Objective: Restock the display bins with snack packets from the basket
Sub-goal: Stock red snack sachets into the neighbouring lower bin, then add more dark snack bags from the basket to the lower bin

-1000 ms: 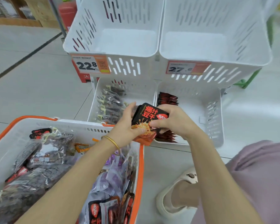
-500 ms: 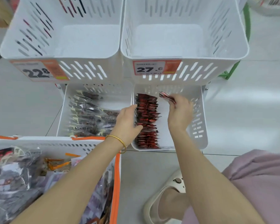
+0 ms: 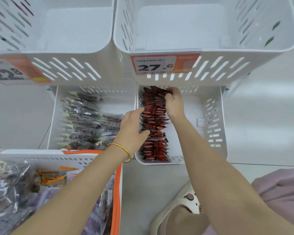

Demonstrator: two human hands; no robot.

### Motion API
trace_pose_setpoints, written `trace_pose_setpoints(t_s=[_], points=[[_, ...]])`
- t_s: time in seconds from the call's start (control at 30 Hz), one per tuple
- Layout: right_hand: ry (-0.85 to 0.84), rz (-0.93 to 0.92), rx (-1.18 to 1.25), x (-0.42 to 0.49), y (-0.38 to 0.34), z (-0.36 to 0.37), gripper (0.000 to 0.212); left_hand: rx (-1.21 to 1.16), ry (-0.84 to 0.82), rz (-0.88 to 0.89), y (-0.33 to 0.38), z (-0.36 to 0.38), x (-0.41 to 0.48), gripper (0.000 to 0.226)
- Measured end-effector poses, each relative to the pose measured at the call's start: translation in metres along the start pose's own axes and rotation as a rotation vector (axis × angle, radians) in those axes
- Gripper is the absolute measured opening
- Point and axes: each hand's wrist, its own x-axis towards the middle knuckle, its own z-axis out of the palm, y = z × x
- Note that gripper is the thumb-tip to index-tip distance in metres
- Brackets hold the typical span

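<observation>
1. Progress. The lower right bin (image 3: 190, 133) carries 1 row of red packets (image 3: 154, 122), standing on edge along its left wall from near edge to far edge. The rest of this bin's base is bare. The lower left bin (image 3: 116, 102) carries dark packets (image 3: 81, 119) over most of its base. Both top bins (image 3: 176, 28) look empty. The basket (image 3: 41, 152), at the near left, holds many mixed packets (image 3: 15, 192). Judgement: restocking is underway, with most of it left.

2. Hands. The hands are apart.
- The right hand (image 3: 175, 104) is at the far end of the row, with its fingers curled onto the last red packets.
- The left hand (image 3: 132, 131) lies against the middle of the row, fingers extended, and grips nothing.

3. Step in hand. Judgement: new red packets are being seated at the far end while the row is steadied.

4. Surface and room. The bins stand in 2 tiers on a pale tiled floor (image 3: 261, 116). Price tags (image 3: 157, 64) on the top tier read 22.8 and 27.6. A pale shoe (image 3: 182, 206) is on the floor below the right bin.
</observation>
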Motion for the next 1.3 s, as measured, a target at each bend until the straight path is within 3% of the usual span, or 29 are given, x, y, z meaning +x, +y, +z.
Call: trace_pose_setpoints(t_s=[0.23,0.43,0.6,0.77,0.87,0.93,1.0,1.1,1.2,1.3], points=[[-0.005,0.165,0.145,0.006,0.002,0.002,0.045,-0.031,0.016,-0.011,-0.01,-0.002,-0.003,0.066],[-0.19,0.16,0.054,0.007,0.003,0.004,0.046,-0.049,0.034,-0.023,-0.015,-0.003,-0.004,0.067],[-0.2,0.227,0.049,0.001,-0.001,0.004,0.062,-0.054,0.034,-0.02,-0.017,-0.002,-0.006,0.066],[-0.306,0.244,-0.016,-0.002,-0.006,-0.005,0.065,-0.077,0.056,-0.007,-0.021,-0.009,-0.012,0.064],[-0.227,0.195,-0.02,-0.019,-0.009,-0.008,0.058,-0.099,0.091,0.03,-0.021,-0.019,-0.027,0.062],[-0.061,0.141,-0.074,-0.043,-0.014,-0.01,0.053,-0.139,0.128,0.045,-0.021,-0.031,-0.044,0.06],[0.109,0.04,-0.16,-0.071,-0.022,-0.01,0.045,-0.184,0.166,0.052,-0.026,-0.045,-0.066,0.058],[0.212,-0.138,-0.223,-0.121,-0.032,0.006,0.036,-0.16,0.211,0.013,-0.049,-0.067,-0.103,0.055],[0.111,-0.308,-0.2,-0.179,-0.04,0.032,0.036,-0.157,0.252,-0.088,-0.08,-0.087,-0.138,0.047],[-0.171,-0.354,-0.24,-0.227,-0.041,0.051,0.03,-0.134,0.258,-0.175,-0.104,-0.101,-0.167,0.038]])
